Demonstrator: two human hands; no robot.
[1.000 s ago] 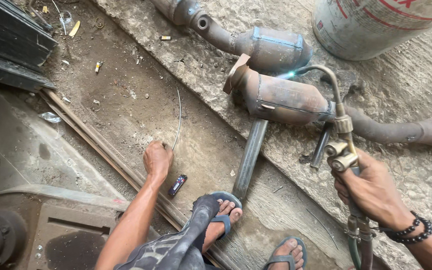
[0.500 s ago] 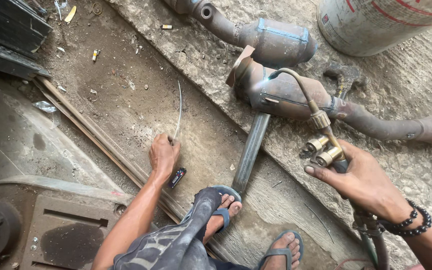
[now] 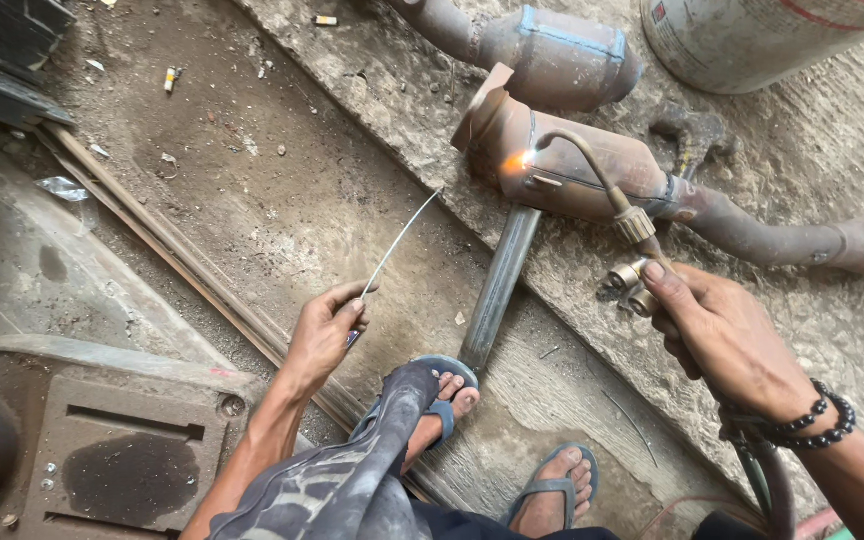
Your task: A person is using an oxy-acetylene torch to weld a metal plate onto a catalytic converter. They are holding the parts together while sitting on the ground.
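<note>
A rough concrete floor (image 3: 252, 200) fills most of the view; at the top right a pale gas cylinder (image 3: 752, 35) is laid on it; below the cylinder two rusty exhaust parts are seen, the upper one (image 3: 552, 50) near the top edge and the lower exhaust part (image 3: 572, 170) lying just below it, with a bent pipe going to the right. A dark metal tube (image 3: 497, 290) is placed from the lower part down to a foot in a blue sandal (image 3: 442, 395). The right hand (image 3: 727, 340) is closed around the handle of a welding torch (image 3: 617, 205); its curved nozzle is held at the lower exhaust part, where a small orange flame (image 3: 520, 160) is seen. The left hand (image 3: 327, 335) is pinching a thin filler wire (image 3: 397, 240) between thumb and fingers; the wire points up toward the flame, well apart from it.
</note>
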